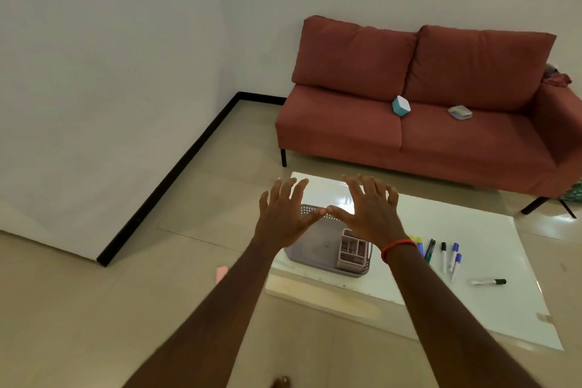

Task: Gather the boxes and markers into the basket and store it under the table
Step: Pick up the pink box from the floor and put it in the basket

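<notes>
Two hands out over the tabletop: left hand and right hand palm-down, fingers spread and released, grasping nothing, thumb tips meeting. Below them, at near-left corner of tabletop, grey basket with pink organiser inside at its right. Right of basket, loose markers in a row on the white surface; black-capped marker lying apart, nearer and further right. Far side, on red sofa seat: teal-and-white box, clear box to its right. Pink scrap on floor, left of basket
</notes>
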